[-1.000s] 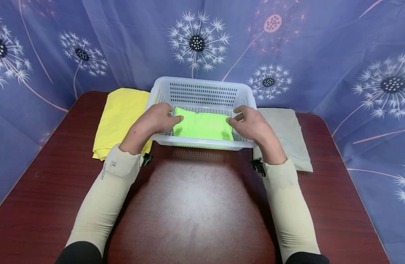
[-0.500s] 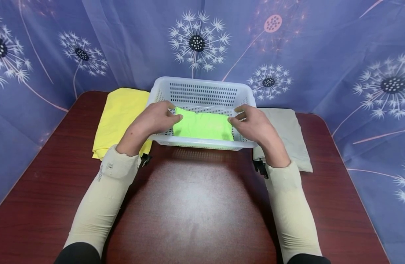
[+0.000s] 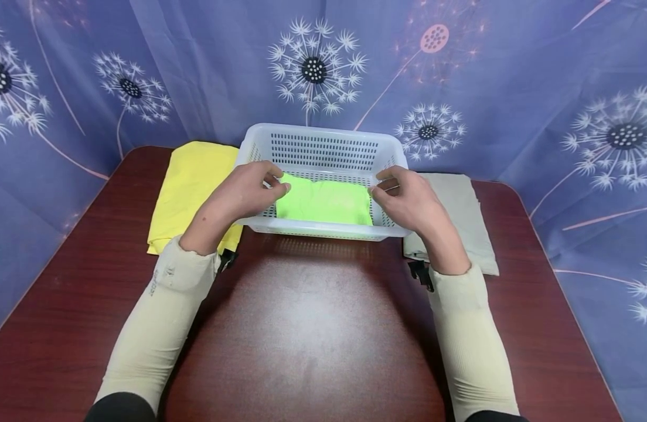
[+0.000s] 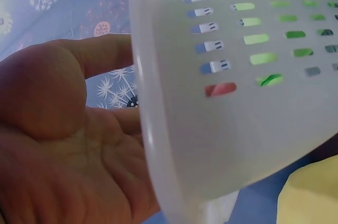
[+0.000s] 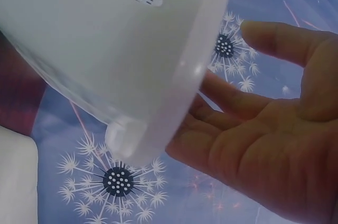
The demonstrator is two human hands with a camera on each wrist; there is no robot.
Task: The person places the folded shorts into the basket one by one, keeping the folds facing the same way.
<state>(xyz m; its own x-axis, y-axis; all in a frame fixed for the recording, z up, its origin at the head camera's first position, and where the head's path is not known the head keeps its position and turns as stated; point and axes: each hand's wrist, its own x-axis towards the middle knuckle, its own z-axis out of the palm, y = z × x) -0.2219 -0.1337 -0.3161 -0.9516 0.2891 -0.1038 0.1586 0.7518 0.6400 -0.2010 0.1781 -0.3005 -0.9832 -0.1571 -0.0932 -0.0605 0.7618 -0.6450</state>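
A folded bright green cloth (image 3: pixel 323 202) lies in a white perforated plastic basket (image 3: pixel 323 226). My left hand (image 3: pixel 247 190) is over the basket's left end, thumb and fingers apart, its thumb tip by the cloth's left edge. Over the opposite end, my right hand (image 3: pixel 408 196) has loosely bent fingers, with the thumb tip just beside the cloth's right edge. Neither hand visibly pinches anything. In the left wrist view the basket wall (image 4: pixel 253 123) hides the left fingertips. The right wrist view shows the right thumb and fingers spread beside the basket rim (image 5: pixel 187 71).
A folded yellow cloth (image 3: pixel 191 187) lies left of the basket, and a folded grey cloth (image 3: pixel 463 223) lies to its right. All stand on a dark red wooden table (image 3: pixel 307 328). A blue curtain (image 3: pixel 213 58) with dandelion prints hangs behind.
Both hands have drifted slightly outward, and the forearms have spread apart a little. The right thumb has moved off the green cloth's edge. The cloth and basket stay in place.
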